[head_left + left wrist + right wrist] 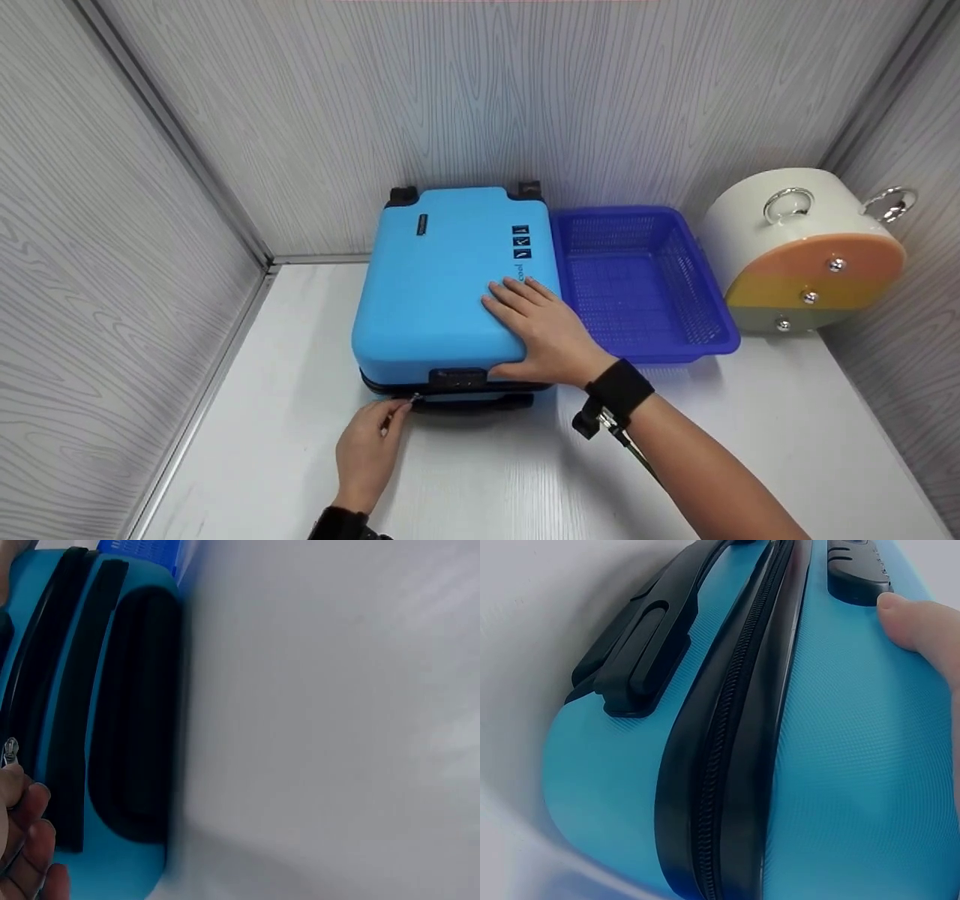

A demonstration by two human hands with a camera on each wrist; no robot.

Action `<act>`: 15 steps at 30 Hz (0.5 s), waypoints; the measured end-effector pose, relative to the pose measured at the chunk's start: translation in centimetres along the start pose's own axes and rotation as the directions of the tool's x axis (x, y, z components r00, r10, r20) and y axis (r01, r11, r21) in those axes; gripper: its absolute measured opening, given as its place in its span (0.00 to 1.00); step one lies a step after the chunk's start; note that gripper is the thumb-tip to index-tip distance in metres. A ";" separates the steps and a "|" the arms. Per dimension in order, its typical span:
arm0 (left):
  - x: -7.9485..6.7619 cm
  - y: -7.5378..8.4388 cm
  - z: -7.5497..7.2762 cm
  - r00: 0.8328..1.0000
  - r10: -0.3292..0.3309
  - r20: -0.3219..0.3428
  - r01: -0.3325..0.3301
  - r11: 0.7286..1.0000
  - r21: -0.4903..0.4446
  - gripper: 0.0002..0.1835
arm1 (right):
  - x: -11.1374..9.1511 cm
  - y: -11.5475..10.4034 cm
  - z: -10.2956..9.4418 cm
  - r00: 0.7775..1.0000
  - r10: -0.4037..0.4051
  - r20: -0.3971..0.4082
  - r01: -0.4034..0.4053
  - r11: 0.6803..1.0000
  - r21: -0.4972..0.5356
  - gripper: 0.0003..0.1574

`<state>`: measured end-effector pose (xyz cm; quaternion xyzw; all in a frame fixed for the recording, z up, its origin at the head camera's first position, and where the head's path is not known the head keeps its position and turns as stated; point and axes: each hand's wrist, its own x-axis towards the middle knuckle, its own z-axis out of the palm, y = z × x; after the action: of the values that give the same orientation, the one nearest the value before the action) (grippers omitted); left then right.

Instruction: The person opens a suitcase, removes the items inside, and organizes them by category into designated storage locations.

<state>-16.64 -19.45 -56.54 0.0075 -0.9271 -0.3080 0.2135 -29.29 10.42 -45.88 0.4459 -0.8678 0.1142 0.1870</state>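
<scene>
A light blue hard-shell suitcase (442,285) lies flat on the white table, its black handle (476,403) facing me. My left hand (369,442) is at the front left edge, where thumb and finger pinch a metal zipper pull (10,750). My right hand (547,337) rests with spread fingers on the lid's front right corner. Its thumb (911,626) lies beside the black combination lock (859,574). In the right wrist view, the zipper (724,720) has its teeth meshed around the near corner.
A blue-purple plastic basket (731,345) stands against the suitcase's right side. Beyond it is a round-topped white container (750,202) with a striped orange, yellow and green front and silver rings. Wood-grain panels (465,90) enclose the table (285,360) at the back and sides.
</scene>
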 end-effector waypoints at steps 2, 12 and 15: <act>0.1 -0.9 -0.6 1.000 -0.027 0.000 0.027 1.000 -0.002 0.04 | 0.0 0.0 0.1 1.000 0.001 0.002 -0.001 1.000 0.001 0.67; 1.4 -4.5 -3.2 0.967 -0.253 0.035 0.255 0.961 -0.102 0.09 | -0.1 -0.1 0.0 1.000 0.003 0.002 -0.003 1.000 0.022 0.67; 2.2 -5.4 -3.7 0.955 -0.293 0.040 0.295 0.941 -0.164 0.11 | 0.0 -0.1 0.0 1.000 -0.003 -0.005 0.003 1.000 0.020 0.67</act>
<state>-17.76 -26.23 -56.10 0.1254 -0.8879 -0.4133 0.1582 -29.22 10.37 -45.93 0.4488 -0.8654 0.1237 0.1851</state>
